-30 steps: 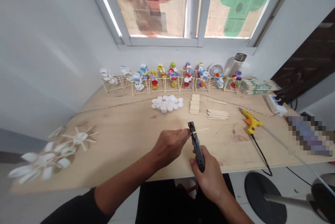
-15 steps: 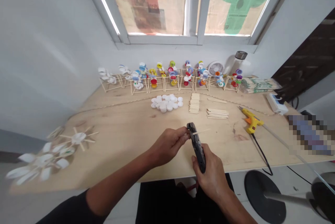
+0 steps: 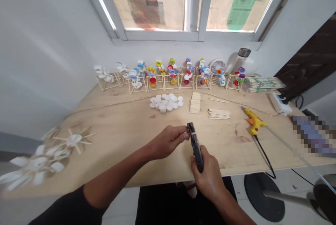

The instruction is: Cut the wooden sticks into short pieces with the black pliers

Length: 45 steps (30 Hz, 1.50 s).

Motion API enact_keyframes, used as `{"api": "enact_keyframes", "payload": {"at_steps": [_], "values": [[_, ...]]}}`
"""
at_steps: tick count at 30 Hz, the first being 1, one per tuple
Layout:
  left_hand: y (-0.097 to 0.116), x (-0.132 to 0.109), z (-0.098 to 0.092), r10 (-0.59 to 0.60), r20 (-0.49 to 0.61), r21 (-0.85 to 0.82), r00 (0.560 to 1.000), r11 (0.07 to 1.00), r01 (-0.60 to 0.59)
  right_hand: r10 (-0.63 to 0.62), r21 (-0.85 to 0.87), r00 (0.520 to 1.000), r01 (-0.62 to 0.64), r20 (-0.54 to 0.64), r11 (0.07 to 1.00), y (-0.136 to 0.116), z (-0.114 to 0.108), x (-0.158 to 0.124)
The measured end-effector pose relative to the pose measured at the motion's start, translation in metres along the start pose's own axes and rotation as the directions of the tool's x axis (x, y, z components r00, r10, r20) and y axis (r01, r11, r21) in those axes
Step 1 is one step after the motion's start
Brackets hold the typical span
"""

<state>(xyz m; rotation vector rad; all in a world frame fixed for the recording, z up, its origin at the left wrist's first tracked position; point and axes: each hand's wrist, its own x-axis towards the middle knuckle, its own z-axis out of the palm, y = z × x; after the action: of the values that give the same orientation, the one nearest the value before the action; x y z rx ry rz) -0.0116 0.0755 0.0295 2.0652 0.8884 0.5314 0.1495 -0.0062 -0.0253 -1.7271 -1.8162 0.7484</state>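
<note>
Pliers [image 3: 196, 149] look elongated; a thin wooden stick [image 3: 198, 132] crosses them.

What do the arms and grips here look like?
They are a person's: the left grip and right grip are bare, gloveless hands. A black sleeve covers the upper part of the left arm; the right forearm is bare, any sleeve out of view.

A pale wooden worktop [image 3: 118, 127] carries a row of small stick frames [image 3: 138, 86] with colourful capped wheels along its back edge.
At centre, white caps [image 3: 167, 102] cluster beside a stack of short sticks [image 3: 195, 103]; a yellow glue gun [image 3: 254, 121] lies at right, bagged sticks [image 3: 264, 84] behind it, a white-hubbed spoked wheel [image 3: 74, 140] at far left.
</note>
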Motion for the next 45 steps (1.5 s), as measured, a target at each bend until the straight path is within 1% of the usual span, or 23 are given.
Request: {"api": "enact_keyframes", "payload": {"at_steps": [5, 9, 11, 14, 16, 17, 19, 22, 25, 31, 39, 42, 45], "values": [[-0.011, 0.004, 0.004, -0.01, -0.051, 0.207, 0.999, 0.978, 0.021, 0.044, 0.075, 0.999, -0.045, 0.016, 0.996, 0.0, 0.002, 0.009], [-0.024, 0.008, 0.013, 0.012, -0.129, 0.393, 0.992, 0.919, 0.04, 0.089, 0.134, 0.995, -0.095, 0.05, 0.986, 0.002, 0.003, 0.017], [-0.031, 0.01, 0.019, 0.061, -0.183, 0.498, 0.981, 0.866, 0.039, 0.109, 0.165, 0.992, -0.118, 0.066, 0.979, 0.003, 0.004, 0.022], [-0.039, 0.014, 0.03, 0.179, -0.264, 0.667, 0.948, 0.744, 0.045, 0.122, 0.194, 0.989, -0.135, 0.079, 0.972, 0.006, 0.004, 0.026], [-0.041, 0.016, 0.035, 0.237, -0.294, 0.743, 0.926, 0.666, 0.066, 0.127, 0.209, 0.989, -0.14, 0.074, 0.968, 0.006, 0.003, 0.027], [-0.041, 0.016, 0.036, 0.249, -0.299, 0.759, 0.921, 0.647, 0.072, 0.128, 0.218, 0.989, -0.141, 0.072, 0.966, 0.006, 0.003, 0.026], [-0.04, 0.016, 0.037, 0.245, -0.299, 0.743, 0.922, 0.667, 0.064, 0.123, 0.239, 0.99, -0.137, 0.072, 0.961, 0.005, 0.001, 0.025], [-0.036, 0.012, 0.034, 0.203, -0.275, 0.661, 0.94, 0.75, 0.032, 0.102, 0.238, 0.992, -0.118, 0.079, 0.964, 0.003, -0.001, 0.022], [-0.028, 0.007, 0.028, 0.172, -0.245, 0.592, 0.954, 0.806, 0.006, 0.087, 0.2, 0.993, -0.1, 0.075, 0.975, 0.0, -0.003, 0.016], [-0.011, -0.001, 0.021, 0.14, -0.202, 0.45, 0.969, 0.892, -0.035, 0.04, 0.17, 0.998, -0.047, 0.048, 0.984, -0.002, -0.007, 0.007], [0.003, -0.004, 0.008, 0.038, -0.094, 0.249, 0.995, 0.968, -0.014, 0.008, 0.143, 0.999, -0.013, 0.039, 0.99, -0.006, -0.009, 0.001], [0.005, -0.004, 0.004, 0.025, -0.067, 0.171, 0.997, 0.985, -0.013, 0.005, 0.142, 0.999, -0.009, 0.032, 0.99, -0.005, -0.009, 0.0], [0.004, -0.003, 0.003, 0.028, -0.047, 0.147, 0.998, 0.989, -0.02, -0.002, 0.15, 1.0, -0.003, 0.029, 0.989, -0.004, -0.007, 0.0]]}}
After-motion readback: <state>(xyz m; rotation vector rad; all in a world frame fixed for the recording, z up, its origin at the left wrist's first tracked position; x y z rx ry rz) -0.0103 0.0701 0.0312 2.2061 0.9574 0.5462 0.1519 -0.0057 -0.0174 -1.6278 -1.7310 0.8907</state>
